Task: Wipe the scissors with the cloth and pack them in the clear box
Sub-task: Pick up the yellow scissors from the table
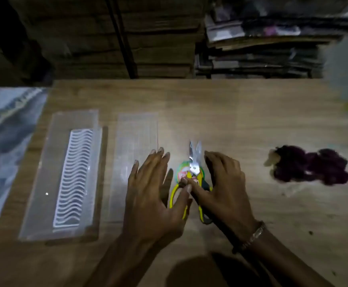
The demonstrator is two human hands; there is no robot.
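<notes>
Yellow-handled scissors (194, 162) lie on the wooden table (231, 112), blades slightly apart and pointing away, over a round green label. My left hand (152, 193) hovers at their left with fingers spread, its thumb touching the handle area. My right hand (222, 183) is at their right, its thumb pressing near the pivot. A clear box part (135, 158) lies flat just left of my left hand. Another clear tray (65, 175) with a white wavy insert lies further left. The dark purple cloth (311, 166) is crumpled on the table to the right, apart from both hands.
Stacked cardboard (148, 38) and piles of flat packs (272, 38) stand behind the table's far edge. A grey printed sheet (1, 141) lies along the table's left side. A bracelet (253, 235) is on my right wrist.
</notes>
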